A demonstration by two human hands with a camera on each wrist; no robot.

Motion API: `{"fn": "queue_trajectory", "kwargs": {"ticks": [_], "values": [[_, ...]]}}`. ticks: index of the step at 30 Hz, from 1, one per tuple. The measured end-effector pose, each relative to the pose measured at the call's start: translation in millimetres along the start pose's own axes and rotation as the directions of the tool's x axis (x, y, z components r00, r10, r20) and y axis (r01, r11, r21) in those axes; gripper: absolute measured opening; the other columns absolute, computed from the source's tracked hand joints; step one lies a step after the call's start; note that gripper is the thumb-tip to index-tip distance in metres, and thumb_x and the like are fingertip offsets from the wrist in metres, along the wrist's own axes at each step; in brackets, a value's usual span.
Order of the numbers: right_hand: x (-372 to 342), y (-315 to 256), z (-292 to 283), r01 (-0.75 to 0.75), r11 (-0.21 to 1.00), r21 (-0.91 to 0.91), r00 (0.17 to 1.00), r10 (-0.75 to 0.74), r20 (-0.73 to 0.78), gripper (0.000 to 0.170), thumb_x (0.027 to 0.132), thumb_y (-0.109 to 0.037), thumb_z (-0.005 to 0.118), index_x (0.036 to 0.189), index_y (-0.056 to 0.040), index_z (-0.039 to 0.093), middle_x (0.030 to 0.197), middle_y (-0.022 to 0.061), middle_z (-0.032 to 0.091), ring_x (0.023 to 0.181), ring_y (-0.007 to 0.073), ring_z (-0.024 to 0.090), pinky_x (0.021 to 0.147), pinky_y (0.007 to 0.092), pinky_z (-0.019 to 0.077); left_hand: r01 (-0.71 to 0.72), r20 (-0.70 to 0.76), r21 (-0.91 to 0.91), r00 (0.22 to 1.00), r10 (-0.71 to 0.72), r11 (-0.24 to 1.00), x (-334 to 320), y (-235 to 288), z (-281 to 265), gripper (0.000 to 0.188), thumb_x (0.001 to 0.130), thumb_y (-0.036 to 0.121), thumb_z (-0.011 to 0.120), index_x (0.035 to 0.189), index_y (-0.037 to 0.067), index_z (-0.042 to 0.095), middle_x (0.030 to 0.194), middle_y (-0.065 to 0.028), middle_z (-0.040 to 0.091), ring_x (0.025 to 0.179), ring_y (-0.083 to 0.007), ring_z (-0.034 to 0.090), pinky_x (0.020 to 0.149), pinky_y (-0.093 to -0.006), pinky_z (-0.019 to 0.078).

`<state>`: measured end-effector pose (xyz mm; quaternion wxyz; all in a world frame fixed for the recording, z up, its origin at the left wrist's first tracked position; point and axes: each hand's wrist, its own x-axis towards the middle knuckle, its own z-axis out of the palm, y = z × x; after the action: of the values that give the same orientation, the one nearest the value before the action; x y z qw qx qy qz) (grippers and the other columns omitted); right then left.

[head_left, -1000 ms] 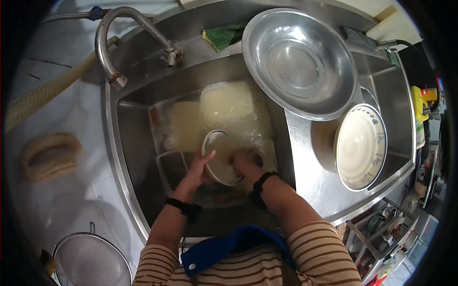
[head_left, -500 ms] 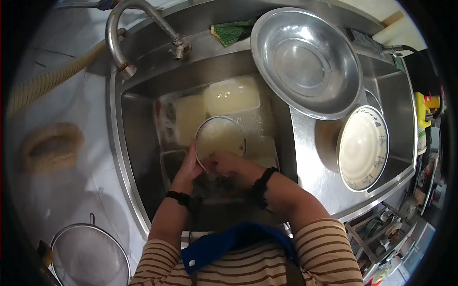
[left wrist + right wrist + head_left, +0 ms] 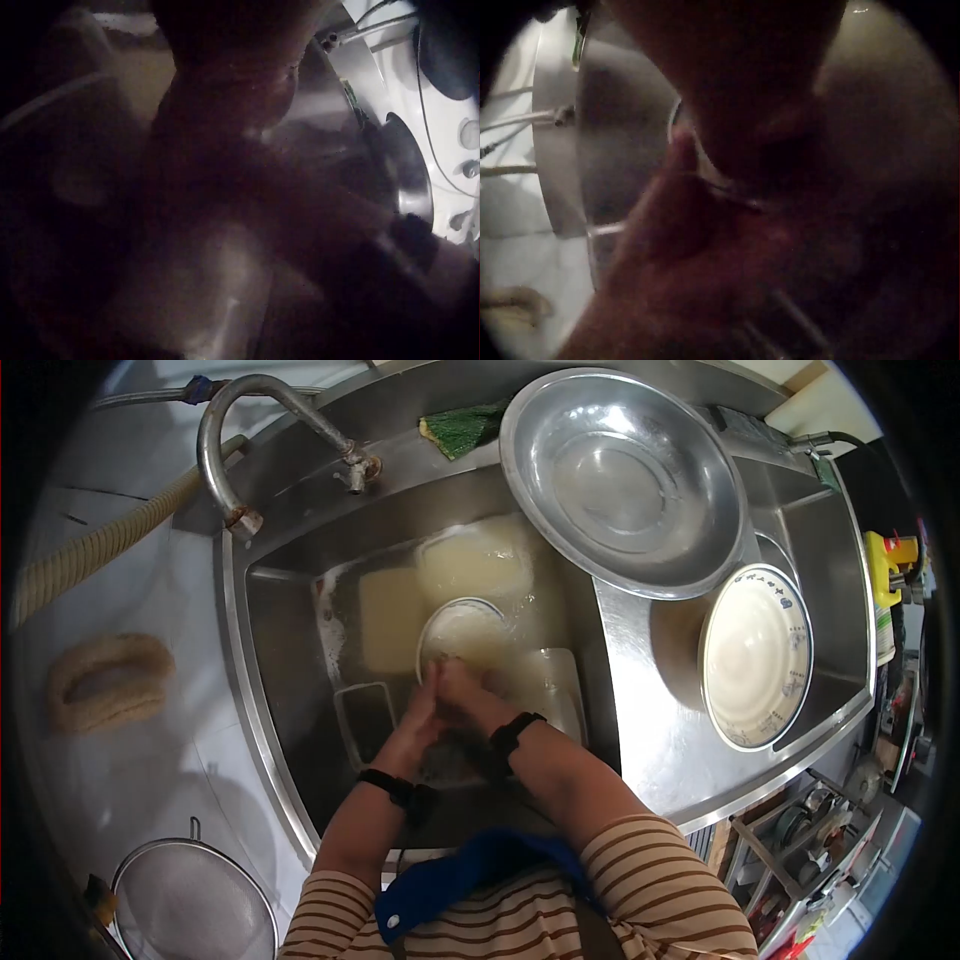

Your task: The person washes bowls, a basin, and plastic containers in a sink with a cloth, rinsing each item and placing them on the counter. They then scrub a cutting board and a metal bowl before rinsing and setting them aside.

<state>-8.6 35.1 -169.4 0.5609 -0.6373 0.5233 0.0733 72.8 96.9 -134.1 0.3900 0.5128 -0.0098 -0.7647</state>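
A white bowl (image 3: 468, 628) with a dark rim tilts in the cloudy water of the sink, in the head view. My left hand (image 3: 424, 712) grips it at the near side, and the right wrist view shows that thumb up at the bowl's rim (image 3: 673, 124). Close beside it, my right hand (image 3: 462, 686) reaches over the near rim into the bowl. Its fingers are blurred and partly hidden, so I cannot tell whether they hold something. The left wrist view is mostly dark.
Pale rectangular containers (image 3: 475, 565) lie under the water. Right of the basin stand a large steel bowl (image 3: 620, 485) and a patterned oval plate (image 3: 757, 660). A curved faucet (image 3: 215, 460) rises at the back left; a mesh strainer (image 3: 195, 900) is at lower left.
The bowl rose and turned more face-up, then shifted slightly left. My right hand came left from the bowl's right side to its near rim, close to my left hand.
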Motion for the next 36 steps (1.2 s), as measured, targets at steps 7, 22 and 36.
{"fn": "queue_trajectory", "kwargs": {"ticks": [7, 22, 36], "values": [[-7.9, 59.8, 25.4, 0.235, 0.949, -0.211, 0.937, -0.279, -0.210, 0.031, 0.070, -0.024, 0.059, 0.096, -0.0075, 0.058, 0.090, 0.0181, 0.060, 0.085, 0.0346, 0.058, 0.072, 0.0438, 0.0448, 0.052, -0.419, 0.706, 0.835, 0.357, 0.706, 2.3, 14.7, -13.9, 0.050, 0.076, 0.006, 0.049, 0.123, 0.005, 0.033, 0.112, -0.0147, 0.048, 0.094, -0.0287, 0.055, 0.068, -0.0445, 0.0517], [2.5, -5.7, -4.0, 0.529, 0.787, 0.318, 0.844, -0.449, -0.293, 0.016, 0.068, -0.012, 0.055, 0.082, -0.0074, 0.059, 0.082, 0.0134, 0.059, 0.079, 0.0299, 0.058, 0.069, 0.0395, 0.0472, -0.287, 0.313, 0.386, 0.935, 0.168, 0.877, -0.7, 2.3, -49.7, 0.048, 0.075, 0.009, 0.055, 0.119, 0.004, 0.036, 0.109, -0.0133, 0.050, 0.095, -0.0295, 0.055, 0.076, -0.0432, 0.0506], [8.9, 67.6, -34.7, -0.106, 0.847, -0.521, 0.793, -0.244, -0.559, 0.036, 0.065, -0.017, 0.059, 0.100, -0.0103, 0.054, 0.103, 0.0132, 0.052, 0.097, 0.0311, 0.050, 0.080, 0.0407, 0.0431, -0.001, -0.363, 0.690, 0.865, 0.347, 0.724, -5.0, 15.3, 29.0, 0.025, 0.073, -0.004, 0.042, 0.093, -0.014, 0.052, 0.081, -0.0246, 0.058, 0.057, -0.0328, 0.061, 0.046, -0.0395, 0.0525]]}}
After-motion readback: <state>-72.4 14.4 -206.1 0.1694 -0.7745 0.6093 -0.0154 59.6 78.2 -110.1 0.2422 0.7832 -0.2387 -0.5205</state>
